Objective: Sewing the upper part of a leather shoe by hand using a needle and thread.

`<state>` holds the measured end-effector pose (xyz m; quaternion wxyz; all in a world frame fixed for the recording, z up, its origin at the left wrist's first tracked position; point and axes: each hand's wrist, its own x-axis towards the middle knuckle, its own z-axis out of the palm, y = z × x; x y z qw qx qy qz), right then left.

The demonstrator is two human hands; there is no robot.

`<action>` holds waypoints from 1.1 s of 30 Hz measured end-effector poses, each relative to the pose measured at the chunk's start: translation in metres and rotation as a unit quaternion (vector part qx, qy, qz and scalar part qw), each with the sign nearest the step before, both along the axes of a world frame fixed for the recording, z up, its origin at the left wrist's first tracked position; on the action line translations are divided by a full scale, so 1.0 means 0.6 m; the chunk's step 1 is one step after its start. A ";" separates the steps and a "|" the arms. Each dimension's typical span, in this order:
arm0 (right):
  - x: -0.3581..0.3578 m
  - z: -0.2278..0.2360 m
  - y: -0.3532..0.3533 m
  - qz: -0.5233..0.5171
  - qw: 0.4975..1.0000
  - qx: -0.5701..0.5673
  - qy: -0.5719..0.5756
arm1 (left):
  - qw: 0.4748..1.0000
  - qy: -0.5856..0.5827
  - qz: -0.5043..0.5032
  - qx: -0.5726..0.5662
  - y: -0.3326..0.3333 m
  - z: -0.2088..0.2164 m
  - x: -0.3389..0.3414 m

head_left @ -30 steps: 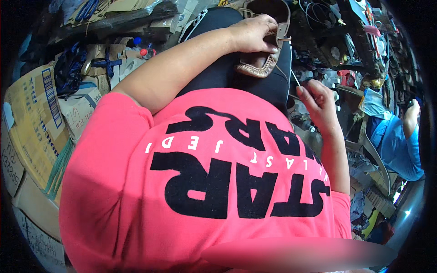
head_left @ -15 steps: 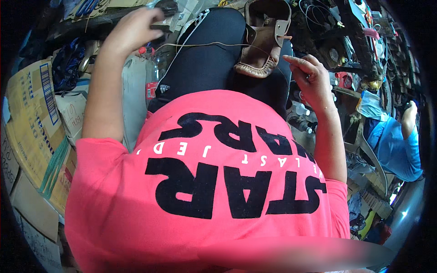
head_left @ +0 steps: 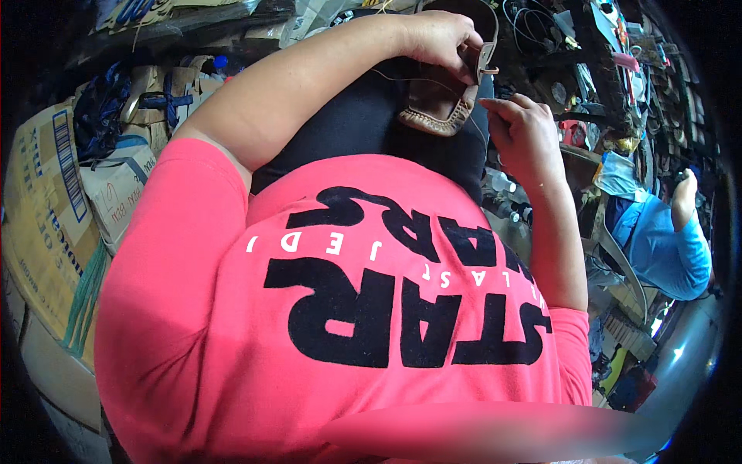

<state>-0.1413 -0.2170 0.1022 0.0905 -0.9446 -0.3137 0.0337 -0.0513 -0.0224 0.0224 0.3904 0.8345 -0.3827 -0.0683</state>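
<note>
A brown leather moccasin [head_left: 437,104] with a stitched, puckered toe seam lies across my dark-trousered legs, toe toward me. My left hand [head_left: 444,42] reaches over it, fingers curled together at the shoe's inner side near the opening; what they grip is hidden. A thin pale thread [head_left: 398,78] runs over my trousers to the shoe. A small light-brown tie end [head_left: 490,71] sticks out at the shoe's right edge. Just right of the toe, my right hand [head_left: 527,135] is closed in a pinch, with anything in its fingertips too fine to make out.
Cardboard boxes [head_left: 46,209] with green string [head_left: 86,298] stand at the left, beside a smaller white box [head_left: 120,185]. Clear plastic bottles [head_left: 502,193] lie beyond my right forearm. Farther right sits a co-worker in a blue shirt [head_left: 668,247], near crowded racks [head_left: 680,100].
My left hand has swung from the far left, where the thread stretched out toward it, across to the shoe. The thread now hangs slacker. My right hand has barely moved.
</note>
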 end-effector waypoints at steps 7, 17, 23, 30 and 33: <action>0.009 -0.039 -0.021 -0.043 0.991 0.085 0.090 | 0.985 0.142 -0.089 -0.044 -0.005 -0.013 0.008; 0.047 -0.082 -0.058 -0.129 0.873 0.295 0.366 | 0.984 0.132 -0.095 -0.069 -0.004 -0.020 0.002; 0.033 -0.104 -0.032 -0.131 0.916 0.291 0.243 | 0.996 0.074 -0.040 -0.029 -0.009 -0.017 -0.017; -0.003 -0.079 -0.023 -0.097 0.970 0.205 0.089 | 0.972 -0.126 0.174 -0.092 0.071 0.010 -0.088; -0.020 -0.095 -0.025 -0.084 0.982 0.168 0.012 | 0.977 -0.114 0.165 -0.074 0.075 0.024 -0.144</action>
